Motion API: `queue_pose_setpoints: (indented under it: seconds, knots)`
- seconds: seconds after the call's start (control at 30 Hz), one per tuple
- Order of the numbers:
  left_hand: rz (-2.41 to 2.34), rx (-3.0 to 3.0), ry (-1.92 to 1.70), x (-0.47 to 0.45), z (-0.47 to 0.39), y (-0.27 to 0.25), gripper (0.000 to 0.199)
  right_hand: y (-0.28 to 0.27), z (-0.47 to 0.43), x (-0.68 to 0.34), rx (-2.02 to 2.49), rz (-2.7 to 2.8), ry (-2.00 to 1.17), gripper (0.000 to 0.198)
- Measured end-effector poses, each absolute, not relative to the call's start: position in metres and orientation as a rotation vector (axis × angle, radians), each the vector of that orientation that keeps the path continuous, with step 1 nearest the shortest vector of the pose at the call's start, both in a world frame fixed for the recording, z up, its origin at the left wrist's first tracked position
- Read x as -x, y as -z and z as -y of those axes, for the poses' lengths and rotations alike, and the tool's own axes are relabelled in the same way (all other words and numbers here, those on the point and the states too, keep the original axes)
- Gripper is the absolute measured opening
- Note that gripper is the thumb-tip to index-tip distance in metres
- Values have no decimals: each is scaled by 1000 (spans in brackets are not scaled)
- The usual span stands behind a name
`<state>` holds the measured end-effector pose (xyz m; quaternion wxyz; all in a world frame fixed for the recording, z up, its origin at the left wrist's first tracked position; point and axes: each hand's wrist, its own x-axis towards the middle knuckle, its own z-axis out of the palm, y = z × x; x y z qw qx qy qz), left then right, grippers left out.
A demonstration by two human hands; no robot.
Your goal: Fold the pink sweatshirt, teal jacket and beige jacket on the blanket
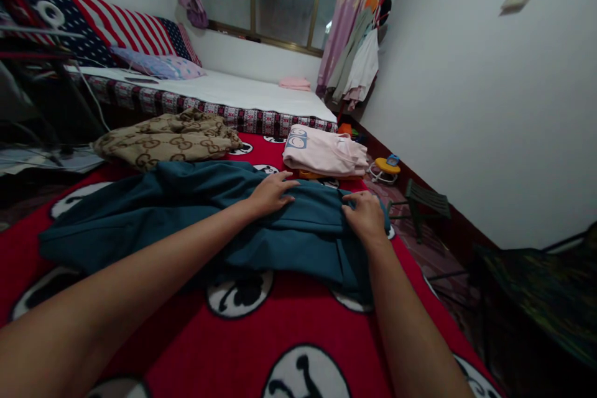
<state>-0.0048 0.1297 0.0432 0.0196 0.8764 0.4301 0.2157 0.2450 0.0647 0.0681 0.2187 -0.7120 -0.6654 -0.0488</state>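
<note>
A dark teal pair of trousers point(298, 249) lies stretched sideways across the red blanket, its cloth wrinkled toward the left end. My left hand point(274, 193) rests on the upper middle of the trousers, fingers spread over the cloth. At their right end, my right hand point(364, 214) has its fingers curled in and closed on the fabric near the edge. Just beyond the trousers is a folded pale pink shirt point(324, 152) with a blue print. A crumpled tan patterned garment point(172, 137) lies behind them on the left.
The red blanket point(298, 329) has white round patterns. Behind it stands a bed with a white top point(252, 87). On the right floor are a yellow-topped stool point(387, 166), a green folding stool point(426, 198) and a camouflage chair point(541, 286). Clothes point(361, 65) hang in the corner.
</note>
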Motion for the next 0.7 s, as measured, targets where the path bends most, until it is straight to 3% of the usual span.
queue_pose_setpoints:
  seconds: [0.13, 0.23, 0.33, 0.4, 0.5, 0.57, 0.7]
  knots:
    - [-1354, -2777, -453, -21, -149, -55, 59, -101, -35, -214, 1820, 2063, -150, 29]
    - [-1358, -2804, -400, -39, -145, -59, 41, -113, -19, -197, 1634, 2180, -353, 22]
    - [-1246, -2751, -360, -52, -121, -63, 28, -117, -19, -199, 1502, 1952, -339, 22]
    - [-1102, -2707, -306, -57, -97, -65, 44, -121, -23, -208, 1424, 1735, -275, 23]
    - [-895, -2685, -201, -66, -59, -61, 91, -133, -25, -219, 1273, 1525, -261, 24]
    - [-836, -2713, -140, -75, -37, -54, 112, -142, -19, -221, 1185, 1448, -267, 24]
    - [-882, -2795, -162, -101, -11, -37, 122, -155, -2, -216, 1091, 1397, -191, 21]
